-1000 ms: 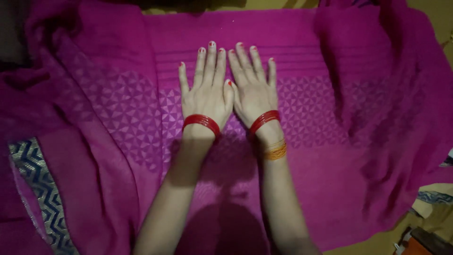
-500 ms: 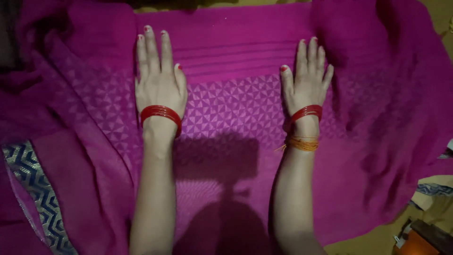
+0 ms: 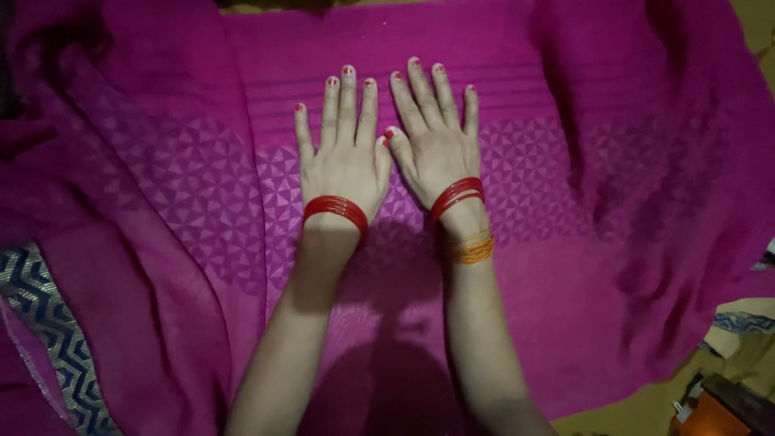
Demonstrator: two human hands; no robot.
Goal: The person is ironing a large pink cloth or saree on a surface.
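A magenta cloth (image 3: 202, 169) with a woven triangle pattern lies spread out below me. My left hand (image 3: 343, 153) rests flat on it, palm down, fingers stretched forward. My right hand (image 3: 432, 137) lies flat beside it, thumbs nearly touching. Both hands hold nothing. Red bangles circle each wrist, and an orange thread band sits on the right forearm. The cloth is smooth under the hands and rumpled in folds at the left and right.
A blue and silver patterned border (image 3: 48, 323) runs along the cloth's lower left edge. At the lower right, past the cloth's edge, sits an orange-brown object (image 3: 718, 408) and a pale cloth piece (image 3: 739, 323) on a yellowish floor.
Half a second ago my hands were spread wide apart on the cloth. They have slid back together at the middle, as they were a second ago.
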